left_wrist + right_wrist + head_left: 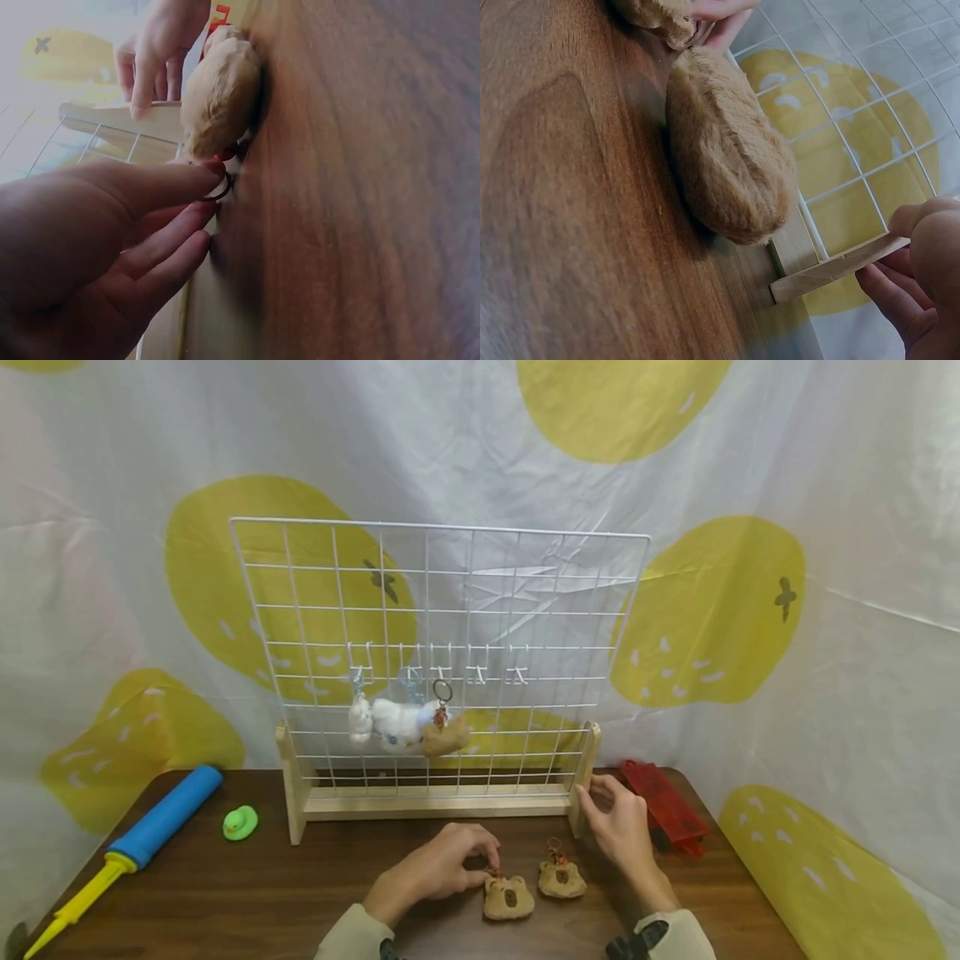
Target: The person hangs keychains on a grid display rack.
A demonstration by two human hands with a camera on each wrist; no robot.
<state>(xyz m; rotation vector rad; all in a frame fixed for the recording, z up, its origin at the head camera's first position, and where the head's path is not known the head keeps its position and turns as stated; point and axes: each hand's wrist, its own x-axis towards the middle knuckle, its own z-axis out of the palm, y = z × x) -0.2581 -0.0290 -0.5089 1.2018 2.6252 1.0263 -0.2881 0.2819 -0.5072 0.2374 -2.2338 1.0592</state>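
With thumb and fingertips, my left hand [450, 862] pinches the ring [223, 189] of a brown plush keychain [508, 902] that has a bear-like face. The plush lies close over the brown table at the front. Just right of it lies a matching brown plush keychain [562, 882], its ring pointing toward the rack. My right hand [622, 827] grips the right wooden post [840, 268] of a white wire grid rack [450, 610], thumb on one side and fingers on the other. White plush keychains [397, 720] and another brown plush keychain [447, 737] hang from the grid's hooks.
Two white hooks [516, 675] at the grid's right carry nothing. A blue and yellow hand pump [165, 818] and a green rubber duck [240, 823] lie at left. Right of the rack sits a red toy cart [663, 806]. Fruit-patterned cloth [465, 460] surrounds the table.
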